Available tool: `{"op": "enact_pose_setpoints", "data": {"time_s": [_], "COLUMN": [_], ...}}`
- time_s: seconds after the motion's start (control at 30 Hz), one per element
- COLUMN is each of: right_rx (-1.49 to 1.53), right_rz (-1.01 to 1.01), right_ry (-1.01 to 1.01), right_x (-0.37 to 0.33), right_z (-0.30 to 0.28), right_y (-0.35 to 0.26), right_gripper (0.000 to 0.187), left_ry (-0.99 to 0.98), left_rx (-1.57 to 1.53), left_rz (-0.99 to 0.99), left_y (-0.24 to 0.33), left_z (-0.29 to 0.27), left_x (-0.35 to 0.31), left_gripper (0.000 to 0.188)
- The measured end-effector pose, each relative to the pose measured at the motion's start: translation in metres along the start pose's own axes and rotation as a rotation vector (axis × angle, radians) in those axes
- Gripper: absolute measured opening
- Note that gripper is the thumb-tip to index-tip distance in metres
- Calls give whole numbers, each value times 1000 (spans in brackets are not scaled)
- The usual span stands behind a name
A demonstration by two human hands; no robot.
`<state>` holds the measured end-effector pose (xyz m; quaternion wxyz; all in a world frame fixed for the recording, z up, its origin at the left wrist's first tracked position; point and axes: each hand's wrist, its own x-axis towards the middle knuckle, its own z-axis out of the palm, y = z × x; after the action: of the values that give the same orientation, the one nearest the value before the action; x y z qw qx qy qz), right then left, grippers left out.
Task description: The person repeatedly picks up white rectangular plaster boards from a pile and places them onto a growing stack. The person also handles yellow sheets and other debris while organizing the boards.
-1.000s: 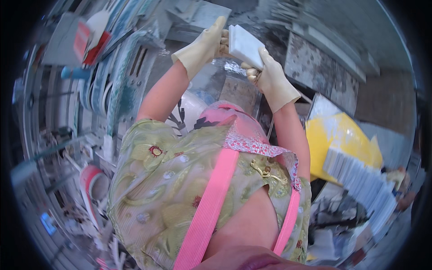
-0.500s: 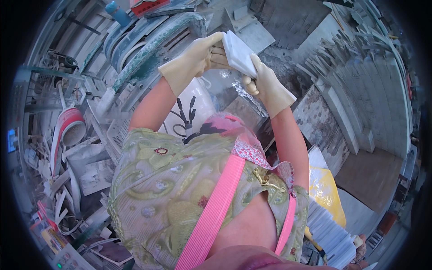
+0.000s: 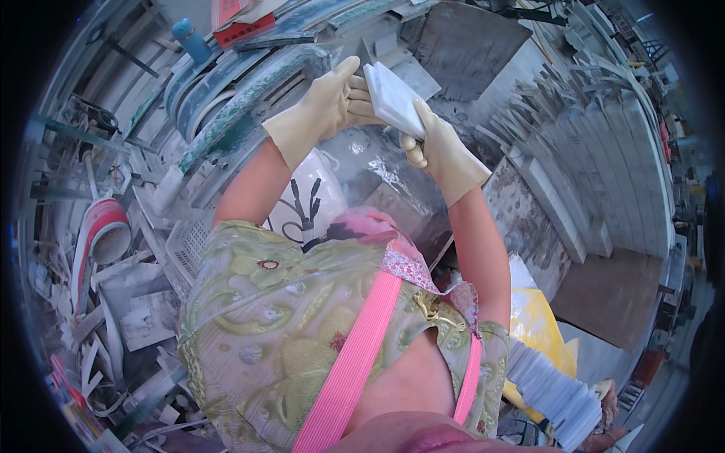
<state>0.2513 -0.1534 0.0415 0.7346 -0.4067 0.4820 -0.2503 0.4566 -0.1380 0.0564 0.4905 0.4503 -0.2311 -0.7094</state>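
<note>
My right hand (image 3: 444, 151), in a cream rubber glove, grips a small stack of flat white stone tiles (image 3: 397, 104) by their near right end, its thumb along the edge. The tiles are held tilted in the air, at least two layers showing at the far left edge. Across from it is my left hand (image 3: 326, 104), gloved alike, with thumb raised and fingers stretched toward the tiles' left side. Whether those fingertips touch the tiles' underside I cannot tell.
Rows of upright stone strips (image 3: 619, 166) line the right side. Lower right lie a yellow sack (image 3: 545, 326) and a stack of pale tiles (image 3: 555, 392). A blue bottle (image 3: 191, 41) and a red box (image 3: 243, 29) stand far left; a white basket (image 3: 187, 245) and scraps lie left.
My left thumb has come off the tiles' edge and the left hand has opened. The tiles have shifted slightly left and down in the picture, still in my right hand.
</note>
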Motion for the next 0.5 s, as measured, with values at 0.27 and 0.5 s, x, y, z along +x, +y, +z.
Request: {"op": "enact_pose_setpoints", "data": {"time_s": [0.27, 0.5], "right_rx": [93, 182], "right_rz": [-113, -242], "right_ry": [137, 820], "right_x": [-24, -162], "right_z": [-31, -56], "right_y": [31, 133], "right_gripper": [55, 46], "left_ry": [-240, -872], "left_rx": [161, 737], "left_rz": [-29, -158], "left_y": [-28, -147], "left_z": [14, 136], "left_x": [40, 55], "left_gripper": [60, 56]}}
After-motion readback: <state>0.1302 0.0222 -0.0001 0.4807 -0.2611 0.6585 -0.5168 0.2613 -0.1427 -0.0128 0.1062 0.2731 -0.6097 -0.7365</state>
